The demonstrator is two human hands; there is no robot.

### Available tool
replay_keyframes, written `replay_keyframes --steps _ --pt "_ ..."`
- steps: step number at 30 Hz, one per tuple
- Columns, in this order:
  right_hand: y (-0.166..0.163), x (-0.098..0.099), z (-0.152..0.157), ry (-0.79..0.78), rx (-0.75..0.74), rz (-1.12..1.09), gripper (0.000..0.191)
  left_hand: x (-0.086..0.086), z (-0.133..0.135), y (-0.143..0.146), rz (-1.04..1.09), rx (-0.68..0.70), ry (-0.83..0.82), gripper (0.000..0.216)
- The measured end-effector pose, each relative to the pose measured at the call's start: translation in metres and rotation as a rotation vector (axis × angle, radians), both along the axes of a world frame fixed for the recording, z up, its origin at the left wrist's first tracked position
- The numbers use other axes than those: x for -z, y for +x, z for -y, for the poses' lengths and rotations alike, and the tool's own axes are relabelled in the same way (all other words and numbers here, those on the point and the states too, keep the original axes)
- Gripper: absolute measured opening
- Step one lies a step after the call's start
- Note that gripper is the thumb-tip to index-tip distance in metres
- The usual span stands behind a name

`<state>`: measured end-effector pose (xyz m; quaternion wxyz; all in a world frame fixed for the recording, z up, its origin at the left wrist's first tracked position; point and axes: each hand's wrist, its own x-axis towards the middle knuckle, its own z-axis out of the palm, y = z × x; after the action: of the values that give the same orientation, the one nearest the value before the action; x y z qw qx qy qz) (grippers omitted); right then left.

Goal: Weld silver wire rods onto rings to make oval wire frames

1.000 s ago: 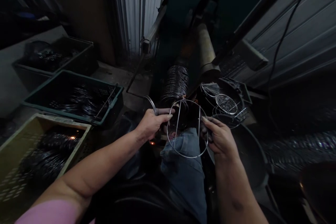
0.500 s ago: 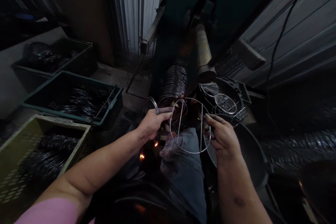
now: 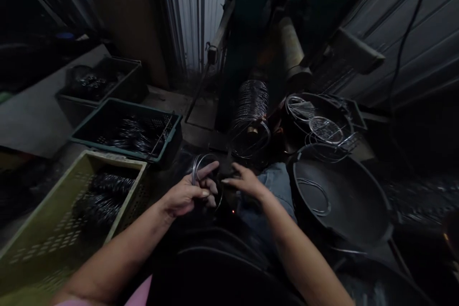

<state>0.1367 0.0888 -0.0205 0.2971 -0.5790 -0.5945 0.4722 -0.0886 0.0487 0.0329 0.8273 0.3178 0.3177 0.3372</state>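
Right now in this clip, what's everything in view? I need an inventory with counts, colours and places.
Wire rings: several, silver, at the left hand
Wire coil: 1, dark silver, centre
Yellow crate: 1, yellow, lower left, dark metal pieces inside
Green crate: 1, blue-green, behind the yellow one
Grey crate: 1, dark grey, farther back
Basin: 1, dark grey, right
Wire loops: count unclear, grey, in the basin
Wire pieces: many, silver, behind the basin
Cylinder: 1, pale, upper centre
Cable: 1, black, upper right
Hands: 2, left and right, bare, lower centre
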Motion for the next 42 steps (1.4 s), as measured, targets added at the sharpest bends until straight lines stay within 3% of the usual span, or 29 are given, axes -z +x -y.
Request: replay_keyframes --steps 2,5,8,11,14,15,17,19,20,23,25,29,34,38,42 --pt "-0.018 0.008 0.008 -0.022 -0.111 -0.073 0.022 0.0 0.001 -0.004 0.034 0.029 0.007 0.067" --pt "-0.02 -0.002 0.011 -0.017 -0.099 -0.096 0.015 -0.002 0.0 -0.006 0.027 0.005 -0.032 0.059" --pt "0.0 -0.026 0.026 -0.023 -0.01 -0.156 0.02 0.001 -0.001 -0.001 -0.11 -0.097 -0.105 0.054" --pt "0.024 -0.044 0.06 0.035 0.09 -0.228 0.021 0.015 -0.002 0.016 -0.31 -0.15 -0.1 0.054" --pt "0.055 -0.042 0.104 0.092 0.187 -0.159 0.021 0.031 -0.001 0.038 -0.476 -0.05 -0.126 0.053" --pt "0.07 -0.036 0.121 0.066 0.284 -0.117 0.026 0.035 0.0 0.045 -0.507 0.009 -0.143 0.053" --pt "0.11 -0.017 0.156 -0.073 0.642 -0.008 0.039 0.041 0.002 0.055 -0.54 0.091 -0.167 0.055" --pt "0.157 0.008 0.192 -0.289 1.008 0.243 0.041 0.045 0.002 0.061 -0.572 0.11 -0.167 0.057" --pt "0.18 0.021 0.209 -0.354 1.105 0.31 0.042 0.047 0.002 0.064 -0.587 0.104 -0.163 0.057" --pt "0.23 0.058 0.251 -0.587 1.224 0.4 0.051 0.05 0.0 0.071 -0.613 0.097 -0.159 0.059" --pt "0.242 0.081 0.269 -0.748 1.226 0.41 0.055 0.05 0.0 0.078 -0.617 0.095 -0.163 0.059" --pt "0.241 0.119 0.279 -0.888 1.165 0.352 0.031 0.045 0.003 0.09 -0.634 0.07 -0.165 0.058" --pt "0.254 0.133 0.281 -0.794 1.212 0.185 0.019 0.04 0.007 0.097 -0.68 0.042 -0.146 0.056" --pt "0.271 0.115 0.299 -0.603 1.419 0.023 0.022 0.041 0.007 0.095 -0.703 0.034 -0.154 0.056" --pt "0.281 0.091 0.309 -0.306 1.658 -0.111 0.047 0.039 0.005 0.095 -0.694 0.076 -0.16 0.065"
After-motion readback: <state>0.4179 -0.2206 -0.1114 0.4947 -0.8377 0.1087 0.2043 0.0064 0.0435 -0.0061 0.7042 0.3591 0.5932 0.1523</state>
